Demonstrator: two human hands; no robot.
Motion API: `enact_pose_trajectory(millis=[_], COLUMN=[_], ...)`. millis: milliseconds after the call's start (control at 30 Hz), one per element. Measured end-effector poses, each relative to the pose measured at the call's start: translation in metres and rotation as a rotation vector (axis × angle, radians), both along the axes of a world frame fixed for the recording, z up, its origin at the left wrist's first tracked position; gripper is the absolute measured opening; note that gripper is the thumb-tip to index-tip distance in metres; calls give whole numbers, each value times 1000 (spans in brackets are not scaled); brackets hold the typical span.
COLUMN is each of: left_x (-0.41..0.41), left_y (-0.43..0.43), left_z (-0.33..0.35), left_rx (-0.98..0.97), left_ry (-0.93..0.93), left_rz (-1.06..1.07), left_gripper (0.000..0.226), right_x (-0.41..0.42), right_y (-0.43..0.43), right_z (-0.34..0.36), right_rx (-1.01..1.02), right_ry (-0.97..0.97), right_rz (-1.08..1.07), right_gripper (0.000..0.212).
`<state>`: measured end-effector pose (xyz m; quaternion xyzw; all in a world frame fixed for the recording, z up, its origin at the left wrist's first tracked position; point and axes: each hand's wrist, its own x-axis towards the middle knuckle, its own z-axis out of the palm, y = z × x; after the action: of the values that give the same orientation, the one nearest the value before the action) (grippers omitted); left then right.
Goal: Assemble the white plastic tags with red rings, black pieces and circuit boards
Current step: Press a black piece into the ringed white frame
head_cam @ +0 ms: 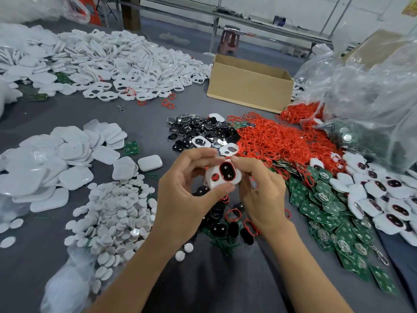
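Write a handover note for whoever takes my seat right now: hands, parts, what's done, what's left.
Left hand and right hand both pinch one white tag.
It has a red ring and black piece seated in its large opening. Whether a board sits behind it cannot be seen.
Supplies: red rings and black pieces ahead, circuit boards to the right, empty white tags far left.
Done: a pile of assembled tags at the right.
Left: finish this tag, then work through the piles.
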<state>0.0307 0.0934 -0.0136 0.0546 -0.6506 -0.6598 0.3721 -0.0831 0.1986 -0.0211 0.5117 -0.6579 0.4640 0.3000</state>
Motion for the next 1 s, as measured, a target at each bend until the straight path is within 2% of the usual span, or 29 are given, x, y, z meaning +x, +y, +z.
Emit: enact_pose_trajectory(millis=[100, 333, 433, 500, 567, 667, 833, 933, 1000], left_x=[2, 4, 3, 1, 0, -1, 0, 3, 2], left_y=[5, 9, 8, 7, 4, 1, -17, -23, -24], left_z=[2, 3, 2, -1, -4, -9, -7, -4, -5], left_rx=[-88, -159, -277, -351, -339, -300, -179, -156, -193], left_ry=[3, 19, 8, -20, -67, -165, -290, -331, -358], left_rz=[64, 152, 209, 232, 201, 143, -34, -84, -45], left_gripper=[52, 50, 36, 26, 22, 21, 14, 12, 10], right_x=[-2, -2, -3, -5, -7, -7, -3, 3, 6], right_y=[0, -1, 2, 5, 7, 6, 3, 0, -1], right_z=[-3, -2, 3, 8, 14, 20, 30, 37, 41], right_rx=[0, 15, 55, 155, 281, 399, 377, 399, 429], right_ry=[31, 44, 20, -6, -75, -292, -551, -512, -453], right_rz=[0, -7, 44, 52, 40, 36, 110, 99, 83], right_gripper=[10, 27, 21, 14, 10, 8, 10, 15, 16])
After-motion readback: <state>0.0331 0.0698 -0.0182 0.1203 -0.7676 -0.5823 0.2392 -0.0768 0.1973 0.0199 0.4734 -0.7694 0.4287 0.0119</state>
